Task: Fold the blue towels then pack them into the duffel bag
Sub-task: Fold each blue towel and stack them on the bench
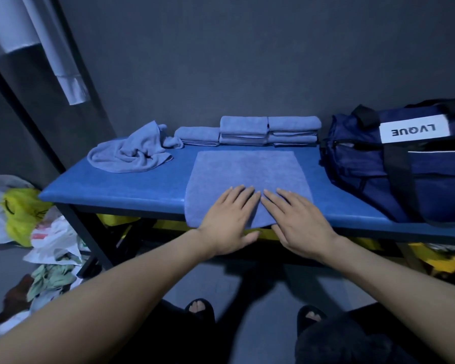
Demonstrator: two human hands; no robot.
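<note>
A blue towel [247, 172] lies spread flat on the blue padded table [121, 185], its near edge hanging over the table's front. My left hand [227, 219] and my right hand [298, 223] press on its near part side by side, fingers straight. A crumpled blue towel [132, 151] lies at the back left. Several folded blue towels [268, 131] are stacked along the back wall. The navy duffel bag [405, 164] with a white label stands on the table's right end; I cannot tell whether it is unzipped.
A dark wall runs right behind the table. Plastic bags [24, 214] and loose clothes lie on the floor at the left. Yellow items sit under the table. My sandalled feet [200, 308] stand on the floor before the table.
</note>
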